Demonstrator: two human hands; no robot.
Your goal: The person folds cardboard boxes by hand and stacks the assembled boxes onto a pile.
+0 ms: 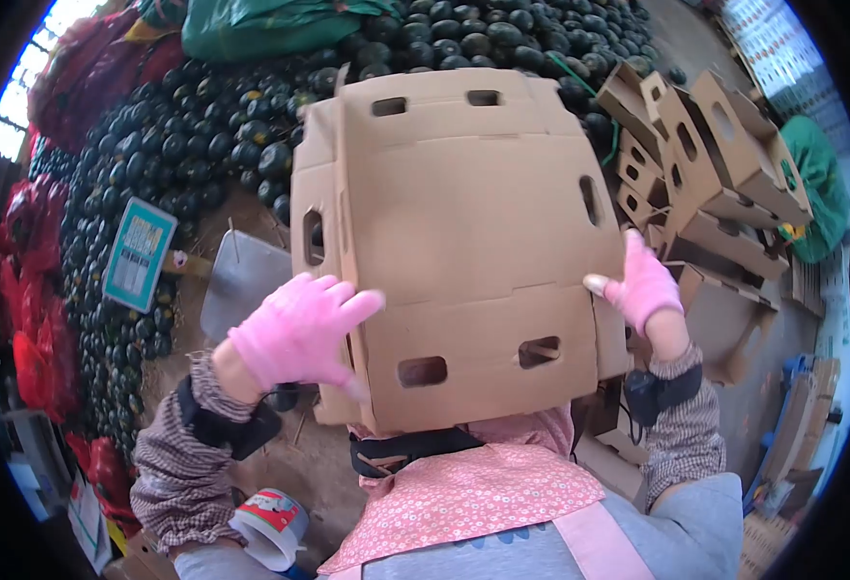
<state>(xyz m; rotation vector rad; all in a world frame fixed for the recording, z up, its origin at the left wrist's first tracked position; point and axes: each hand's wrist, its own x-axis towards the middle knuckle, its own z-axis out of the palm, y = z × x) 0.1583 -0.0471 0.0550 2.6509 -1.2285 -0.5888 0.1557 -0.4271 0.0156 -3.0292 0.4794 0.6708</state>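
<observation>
A flat-folded cardboard carton (473,222) with oval handle holes lies in front of me, its near edge close to my lap. My left hand (299,329), in a pink glove, is spread over the carton's left edge, the fingers apart. At the right edge is my right hand (642,285), also in a pink glove. Its thumb touches the cardboard and its fingers stretch up along the side. Both hands are open, and neither is wrapped round the board.
Dark green squash (193,145) are heaped behind and to the left. Open cardboard boxes (715,155) are stacked at right. A teal-edged sign (140,254) stands at left near a grey stool-like surface (246,280). A tape roll (270,527) hangs by my left side.
</observation>
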